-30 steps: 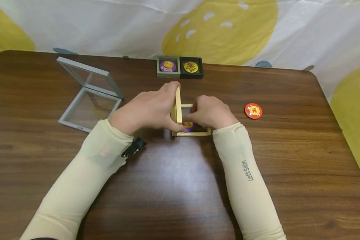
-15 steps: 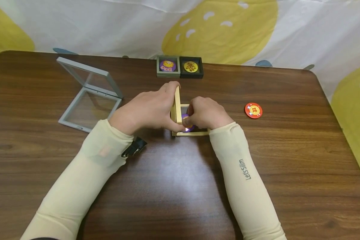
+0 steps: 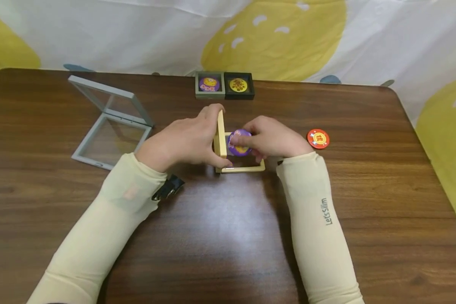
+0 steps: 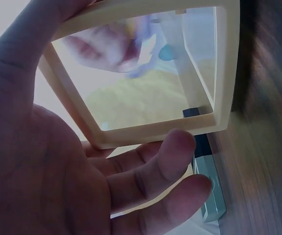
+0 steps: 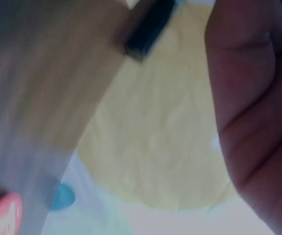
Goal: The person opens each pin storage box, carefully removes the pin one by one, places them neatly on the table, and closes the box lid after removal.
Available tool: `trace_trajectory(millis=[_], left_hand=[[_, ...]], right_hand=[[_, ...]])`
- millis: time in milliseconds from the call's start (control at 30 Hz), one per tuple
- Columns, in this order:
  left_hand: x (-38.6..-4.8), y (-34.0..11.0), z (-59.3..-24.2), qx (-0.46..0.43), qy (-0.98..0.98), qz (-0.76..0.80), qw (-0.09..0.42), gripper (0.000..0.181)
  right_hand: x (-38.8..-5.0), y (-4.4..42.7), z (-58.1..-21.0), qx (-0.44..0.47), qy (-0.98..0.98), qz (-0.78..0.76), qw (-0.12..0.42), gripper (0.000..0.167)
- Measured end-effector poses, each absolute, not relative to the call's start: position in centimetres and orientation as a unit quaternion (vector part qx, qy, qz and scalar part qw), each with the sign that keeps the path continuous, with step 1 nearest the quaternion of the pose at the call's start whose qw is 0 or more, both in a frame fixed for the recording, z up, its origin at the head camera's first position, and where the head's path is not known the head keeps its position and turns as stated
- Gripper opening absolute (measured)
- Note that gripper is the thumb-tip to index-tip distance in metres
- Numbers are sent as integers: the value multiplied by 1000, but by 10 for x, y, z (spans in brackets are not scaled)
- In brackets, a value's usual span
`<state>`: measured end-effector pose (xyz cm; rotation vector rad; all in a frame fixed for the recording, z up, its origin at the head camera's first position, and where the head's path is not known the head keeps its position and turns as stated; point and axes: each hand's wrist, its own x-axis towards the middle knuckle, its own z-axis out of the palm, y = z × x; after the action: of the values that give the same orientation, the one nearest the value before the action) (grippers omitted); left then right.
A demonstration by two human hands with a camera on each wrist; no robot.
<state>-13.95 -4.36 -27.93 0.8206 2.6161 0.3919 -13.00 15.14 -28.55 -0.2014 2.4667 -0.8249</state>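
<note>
Wooden desk [image 3: 380, 202]; by far edge, two small frames [image 3: 225, 85] filled, seemingly done. Mid-desk, your left hand [image 3: 180, 141] grips raised lid [image 3: 221, 137] of yellow frame [image 3: 243, 169]; your right hand [image 3: 275, 136] pinches purple disc [image 3: 242, 148] over it. Unfilled: grey frame [image 3: 89, 135]. Loose: red chip [image 3: 318, 139].

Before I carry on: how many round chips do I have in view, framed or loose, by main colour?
Purple chips: 2, one in the right hand, one in the small grey frame
Yellow chip: 1, in the black frame
Red chip: 1, loose on the table
Total: 4
</note>
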Motion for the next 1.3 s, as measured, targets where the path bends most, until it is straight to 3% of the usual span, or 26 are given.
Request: trace_trajectory(millis=[267, 467, 633, 767, 967, 1167, 1300], left_hand=[[-138, -46, -278, 291, 928, 124, 197, 109], [-139, -43, -280, 291, 927, 131, 196, 110], [-140, -44, -282, 287, 928, 129, 198, 112], [-140, -43, -281, 287, 928, 136, 196, 111], [-139, -46, -283, 285, 927, 136, 204, 112], [-138, -47, -283, 284, 928, 133, 203, 111], [-139, -46, -281, 286, 928, 130, 200, 108]], right_hand=[[-110, 220, -266, 74, 875, -444, 180, 37], [-99, 281, -272, 156, 875, -435, 140, 45], [-88, 312, -278, 253, 859, -442, 59, 26], [-89, 316, -277, 278, 847, -452, 13, 17], [-96, 318, -290, 288, 878, -377, 66, 23], [-98, 321, -305, 307, 890, -324, 99, 54], [-99, 317, -309, 330, 881, -320, 115, 55]])
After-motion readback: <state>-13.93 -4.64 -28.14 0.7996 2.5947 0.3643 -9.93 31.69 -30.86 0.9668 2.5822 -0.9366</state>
